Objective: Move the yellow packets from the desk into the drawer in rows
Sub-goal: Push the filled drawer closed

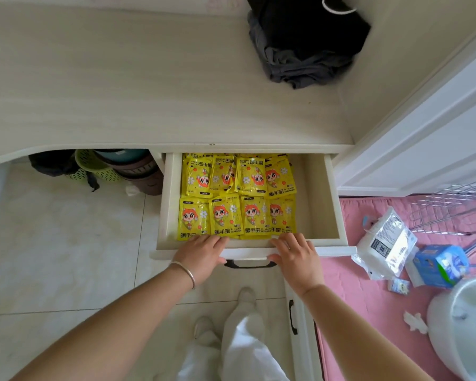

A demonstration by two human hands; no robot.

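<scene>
The white drawer (pixel 319 204) stands pulled out under the pale desk top (pixel 121 86). Several yellow packets (pixel 237 196) lie inside it in two rows, filling its left and middle part; the right part is bare. My left hand (pixel 204 254) rests on the drawer's front edge, left of the dark handle (pixel 249 264), fingers reaching over the edge to the near row. My right hand (pixel 294 253) lies on the same edge right of the handle, fingers bent over the rim. No packets show on the desk.
Dark folded clothes (pixel 305 42) lie at the desk's back right. Stacked baskets and tubs (pixel 121 169) sit under the desk. On the pink mat at right lie a white bag (pixel 385 243), a blue pack (pixel 440 265) and a white bucket (pixel 462 325). A lower drawer handle (pixel 293 316) shows.
</scene>
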